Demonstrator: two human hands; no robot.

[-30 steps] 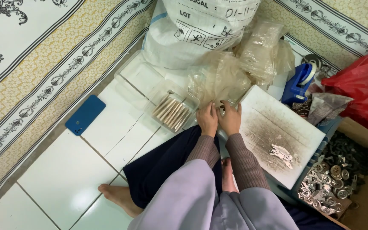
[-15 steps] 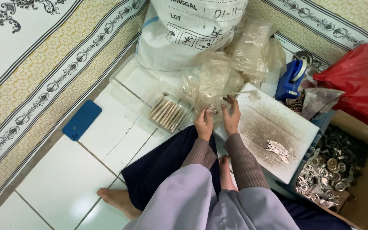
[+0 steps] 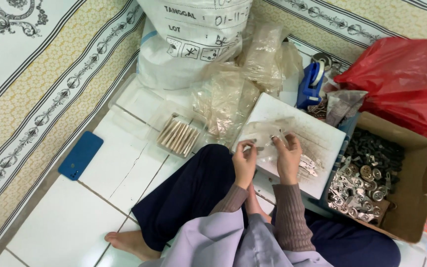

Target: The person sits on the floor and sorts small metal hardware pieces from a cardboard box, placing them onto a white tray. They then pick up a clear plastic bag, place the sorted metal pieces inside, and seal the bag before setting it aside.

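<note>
Over white board (image 3: 317, 133) | 2 hands (image 3: 265, 160) pinching clear bag (image 3: 263, 136), seemingly.

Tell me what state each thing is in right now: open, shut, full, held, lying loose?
Left hand: pinching the clear plastic bag.
Right hand: pinching the same bag.
Clear plastic bag: held up between both hands, over the white board.
White board: lying flat, a few metal pieces on it.
Cardboard box: open, holding metal parts.
Blue phone: lying flat on the floor.
White sack: bulging, standing upright.
Red bag: crumpled.
</note>
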